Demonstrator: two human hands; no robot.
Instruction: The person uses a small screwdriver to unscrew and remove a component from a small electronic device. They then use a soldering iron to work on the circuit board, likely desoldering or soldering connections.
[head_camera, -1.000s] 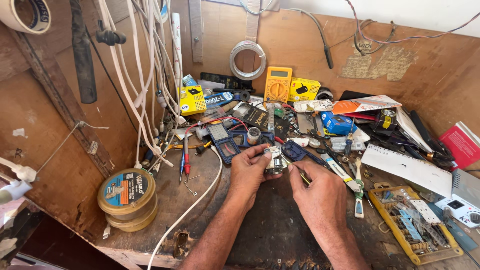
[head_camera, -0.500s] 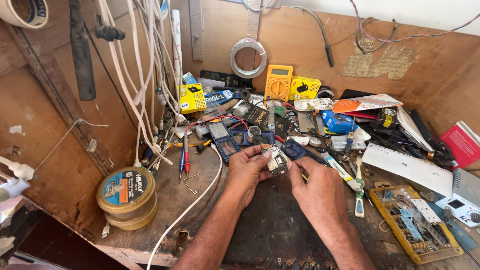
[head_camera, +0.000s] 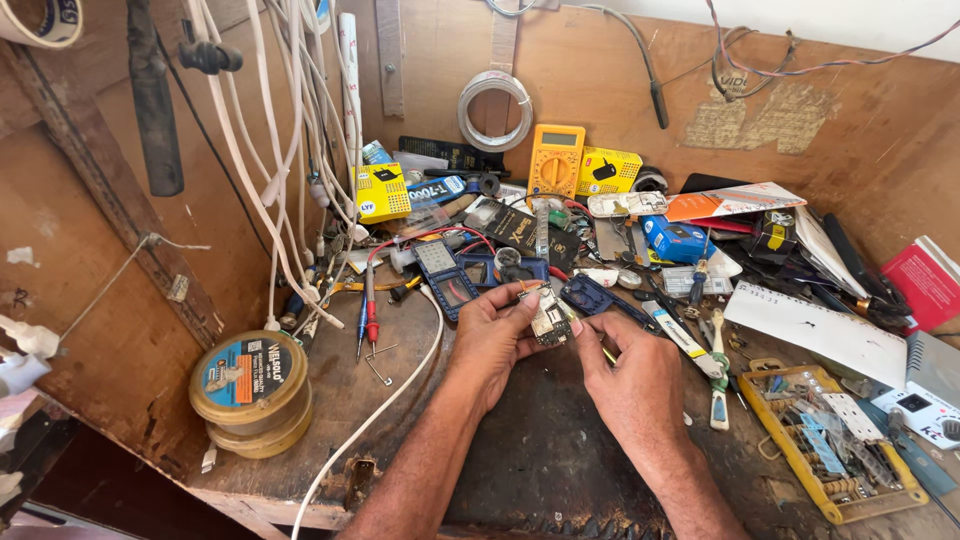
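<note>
My left hand (head_camera: 497, 335) holds a small phone circuit board (head_camera: 549, 316) upright between thumb and fingers, above a dark worn mat (head_camera: 545, 450) on the wooden bench. My right hand (head_camera: 635, 375) is just to the right of the board, fingers curled around a thin tool with a yellowish shaft (head_camera: 606, 354) whose tip points at the board's lower edge. A blue phone frame (head_camera: 590, 296) lies just behind the hands.
A yellow multimeter (head_camera: 556, 160) and small yellow boxes (head_camera: 383, 192) stand at the back. Round tins (head_camera: 252, 392) sit front left, a white cable (head_camera: 385, 410) crosses the bench, a yellow parts tray (head_camera: 832, 455) lies front right, and white cords (head_camera: 290, 150) hang at left.
Both hands stay at the board; the right hand has shifted slightly closer to it. Nothing else on the bench has moved.
</note>
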